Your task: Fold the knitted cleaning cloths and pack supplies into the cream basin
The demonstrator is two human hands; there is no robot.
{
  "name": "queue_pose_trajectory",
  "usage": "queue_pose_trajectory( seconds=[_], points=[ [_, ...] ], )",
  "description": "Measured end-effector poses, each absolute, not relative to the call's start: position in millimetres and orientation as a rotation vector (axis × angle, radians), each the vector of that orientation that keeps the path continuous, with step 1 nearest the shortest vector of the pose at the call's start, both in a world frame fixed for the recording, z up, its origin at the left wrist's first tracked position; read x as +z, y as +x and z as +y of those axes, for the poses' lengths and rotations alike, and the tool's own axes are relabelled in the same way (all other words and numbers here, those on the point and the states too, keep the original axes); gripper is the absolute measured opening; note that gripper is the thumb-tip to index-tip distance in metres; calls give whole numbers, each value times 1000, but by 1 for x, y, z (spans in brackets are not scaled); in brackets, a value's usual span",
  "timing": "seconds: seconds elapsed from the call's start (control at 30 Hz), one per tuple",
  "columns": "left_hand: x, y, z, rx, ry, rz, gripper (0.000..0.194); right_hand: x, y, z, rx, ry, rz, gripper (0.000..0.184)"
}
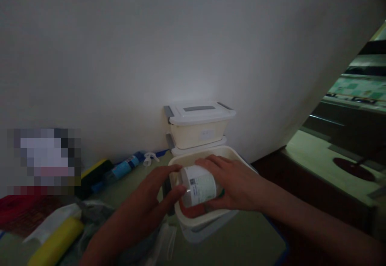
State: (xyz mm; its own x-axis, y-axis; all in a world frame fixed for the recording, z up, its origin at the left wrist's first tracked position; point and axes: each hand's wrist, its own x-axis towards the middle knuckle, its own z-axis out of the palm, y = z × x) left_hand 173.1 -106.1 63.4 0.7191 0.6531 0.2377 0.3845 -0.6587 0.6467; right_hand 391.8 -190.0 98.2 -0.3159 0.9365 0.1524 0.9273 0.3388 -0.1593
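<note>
- Plain grey-white wall (193, 49) fills the upper middle of the frame, above a dull green table (250, 238) with blue edging.
- Lower centre: a clear plastic bottle with a white printed label (202, 185) lies tilted sideways at the opening of a white rectangular plastic box (194, 222).
- Right hand (230, 177): fingers and thumb curl around the bottle's right part.
- Left hand (153, 195): thumb and fingers spread at its left end; I cannot tell how firmly they grip.
- Just behind: a cream lidded box (199, 134).
</note>
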Motion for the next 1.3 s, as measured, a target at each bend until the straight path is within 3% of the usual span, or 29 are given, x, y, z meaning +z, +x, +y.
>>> queue_pose_trajectory(
  seconds=[0.23,0.37,0.5,0.67,0.83,0.93,1.0,1.1,1.2,1.3],
  points=[
    [17,201,-99,801,2237,820,34,103,404,-169,670,-1887,-2433,59],
    [12,205,-102,838,2139,842,33,93,404,-152,1012,-1642,-2504,45],
    [17,204,-104,814,2148,819,33,89,397,-157,906,-1742,-2574,62],
    [14,204,-103,828,2180,814,33,83,387,-173,740,-1846,-2651,63],
    [8,205,-102,800,2218,805,34,99,391,-171,828,-1709,-2741,52],
    [7,205,-102,760,2227,808,36,121,401,-168,721,-1953,-2717,39],
    [7,205,-102,736,2229,810,36,126,409,-165,678,-2205,-2628,41],
    [5,205,-101,727,2232,815,36,111,420,-160,924,-2182,-2688,29],
    [5,204,-101,725,2239,814,36,88,426,-160,936,-2022,-2740,29],
    [5,204,-102,724,2249,798,36,84,424,-165,832,-2131,-2640,29]
  ],
)
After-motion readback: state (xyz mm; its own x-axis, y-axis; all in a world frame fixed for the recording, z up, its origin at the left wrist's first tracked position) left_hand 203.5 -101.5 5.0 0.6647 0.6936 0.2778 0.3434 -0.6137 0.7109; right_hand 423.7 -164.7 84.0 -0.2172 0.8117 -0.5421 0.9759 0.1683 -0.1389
